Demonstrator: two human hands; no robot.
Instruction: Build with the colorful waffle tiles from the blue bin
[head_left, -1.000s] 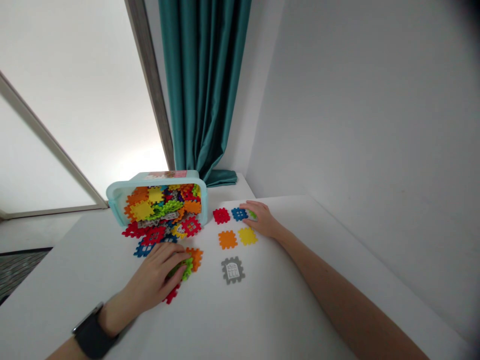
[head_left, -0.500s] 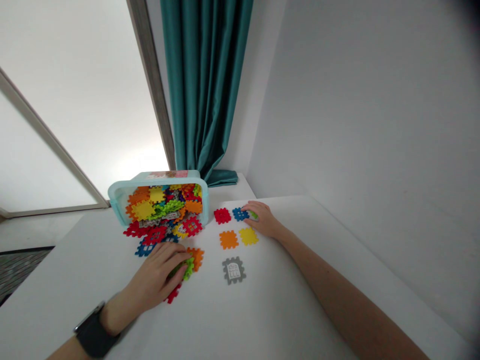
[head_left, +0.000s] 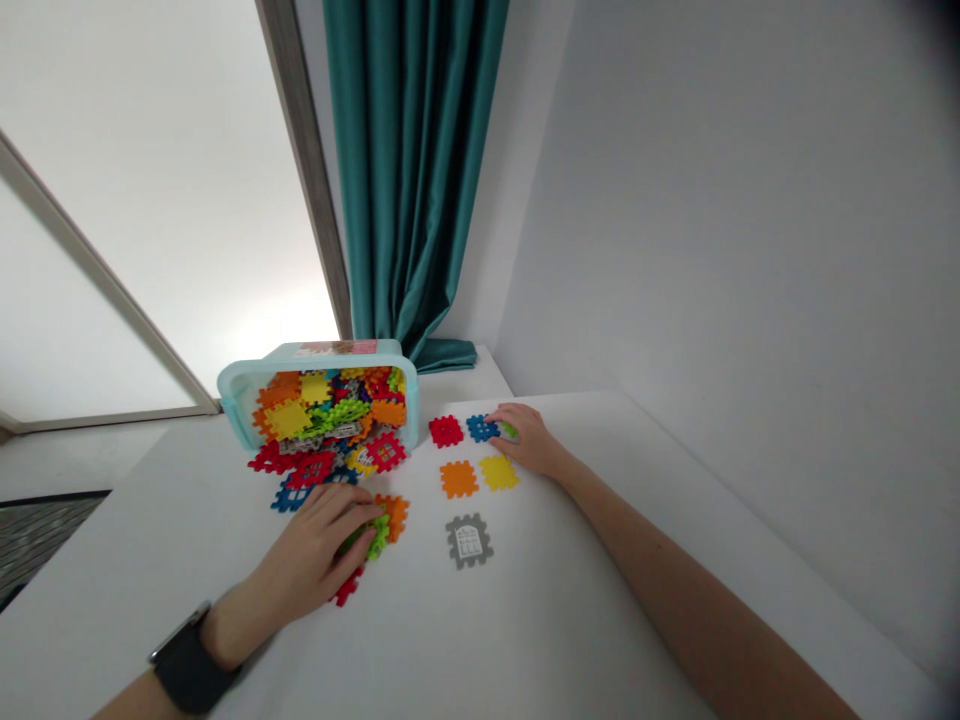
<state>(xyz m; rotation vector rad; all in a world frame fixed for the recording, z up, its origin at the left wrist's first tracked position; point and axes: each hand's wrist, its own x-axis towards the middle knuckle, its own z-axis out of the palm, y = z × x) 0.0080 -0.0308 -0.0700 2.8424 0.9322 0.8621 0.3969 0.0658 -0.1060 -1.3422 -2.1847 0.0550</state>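
Observation:
My left hand (head_left: pixel 326 550) curls its fingers over a bright green interlocking tile (head_left: pixel 379 538) on the white table. An orange tile (head_left: pixel 394 515) lies behind that piece, and a red tile (head_left: pixel 347 588) shows partly from beneath the hand. Farther off, my right hand (head_left: pixel 523 436) grips another green tile (head_left: pixel 508 431), mostly covered by the fingers. Left of it, close to the fingertips, lies a blue tile (head_left: pixel 481 428). A red tile (head_left: pixel 446 431), an orange tile (head_left: pixel 459 479) and a yellow tile (head_left: pixel 499 473) lie flat nearby, with a grey window tile (head_left: pixel 469 541) closer to me.
A pale blue tub (head_left: pixel 225 385) lies on its side at the back left, with many coloured tiles spilling from its mouth onto the table (head_left: pixel 570 620). A teal curtain (head_left: pixel 412 180) hangs behind it. The grey wall (head_left: pixel 712 250) rises along the right.
Both hands and the tiles stay essentially in place. The whole view has shifted very slightly.

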